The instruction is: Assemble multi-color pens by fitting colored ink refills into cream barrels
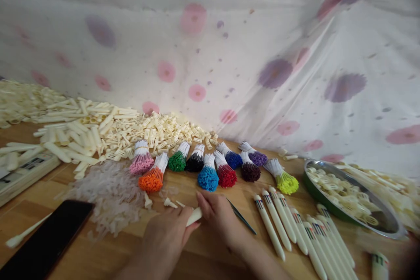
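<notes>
Hands together on one workpiece; the cream pen barrel [194, 216] lies directly between them, long axis crosswise, right end angled slightly away from the person; left hand [169, 229] grips the left portion; right hand [217, 215] pinches the right end; I judge both equally near.

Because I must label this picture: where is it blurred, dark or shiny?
In the head view, the oval tray shines along its rim; lower right corner is dark and blurred; left hand and right hand look soft; flowered sheet shows sheen on its folds.
</notes>
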`<state>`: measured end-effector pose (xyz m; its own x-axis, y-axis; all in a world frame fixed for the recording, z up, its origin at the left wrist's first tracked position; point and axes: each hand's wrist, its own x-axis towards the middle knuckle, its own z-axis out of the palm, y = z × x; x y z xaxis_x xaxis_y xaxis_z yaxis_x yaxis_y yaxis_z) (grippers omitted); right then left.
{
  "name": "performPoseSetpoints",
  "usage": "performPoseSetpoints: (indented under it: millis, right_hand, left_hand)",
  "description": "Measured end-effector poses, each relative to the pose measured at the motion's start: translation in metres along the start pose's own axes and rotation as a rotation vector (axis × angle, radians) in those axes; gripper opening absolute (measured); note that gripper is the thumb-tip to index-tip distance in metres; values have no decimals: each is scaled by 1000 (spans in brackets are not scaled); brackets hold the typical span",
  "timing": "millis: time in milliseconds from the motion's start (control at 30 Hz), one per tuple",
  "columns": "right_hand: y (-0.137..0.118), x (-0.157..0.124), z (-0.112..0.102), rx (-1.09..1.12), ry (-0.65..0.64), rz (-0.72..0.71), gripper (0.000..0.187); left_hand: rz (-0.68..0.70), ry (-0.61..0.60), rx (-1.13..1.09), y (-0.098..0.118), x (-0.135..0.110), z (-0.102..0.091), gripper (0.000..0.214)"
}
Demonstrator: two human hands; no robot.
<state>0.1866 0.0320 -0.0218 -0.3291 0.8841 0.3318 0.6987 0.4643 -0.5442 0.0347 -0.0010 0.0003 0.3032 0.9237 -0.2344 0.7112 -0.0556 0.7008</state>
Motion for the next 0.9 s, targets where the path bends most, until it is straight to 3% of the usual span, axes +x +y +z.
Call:
performPoseSetpoints:
  millis: [67,133,200,367,467,567,667,733,800,900]
  right_hand:
    - [-4,-6,-9,7,-4,-73,62]
    - [-8,-12,-15,10,-12,-141,69]
    - [-9,-14,-13,-1,-9,-139,71]
    - [-3,-2,8,-52,9,54,57]
    - [-1,1,7,-47,-28,63,56]
    - [-4,-4,-8,-21,-59,-20,57]
    - [-9,-12,-19,5,-53,-155,64]
    - [-10,-15,-17,3,-24,-179,65]
    - [-9,-13,-11,-10,4,-119,58]
    - [-7,-5,0,-11,4,10,46]
  left_hand:
    - [22,-159,-120,-2,0,-9,32]
    - [5,-442,-294,-7,2,-17,54]
    - [-8,-514,-321,-12,6,-20,61]
    - [-28,-195,-206,-12,7,-1,25]
    - [-49,-94,-151,-6,3,9,15]
    - [-33,-166,-197,-5,2,5,24]
    - [-24,-412,-283,-12,6,-7,50]
    - [-26,-503,-319,-17,9,-12,62]
    - [-26,-471,-341,-19,10,-12,57]
    - [-26,-273,-333,-13,7,-4,34]
